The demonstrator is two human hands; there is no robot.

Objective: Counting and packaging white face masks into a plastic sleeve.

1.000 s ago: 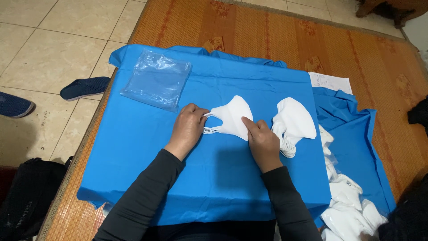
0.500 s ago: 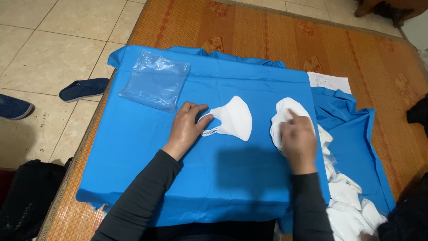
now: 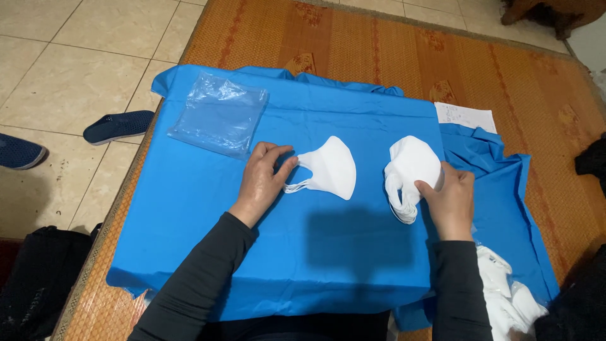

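My left hand lay flat on the blue cloth that covered the worktop, its fingers loosely spread and gripping nothing; the fingertips rested at the ear loops of a single folded white mask, which lay on the cloth near the middle, just to the right of that hand. My right hand sat further right, apart from the single mask. Its fingers were curled against the side of a small stack of white masks, the thumb pressed on the stack's lower right edge; whether they truly pinched it or only steadied it, I could not tell. The stack lay on the cloth near its right border.

Up and to the left of my left hand lay a clear plastic bag, flat on the cloth. A white paper slip lay beyond the stack on the woven mat. More white masks were heaped by my right elbow. On the tiled floor to the left sat a dark blue shoe.
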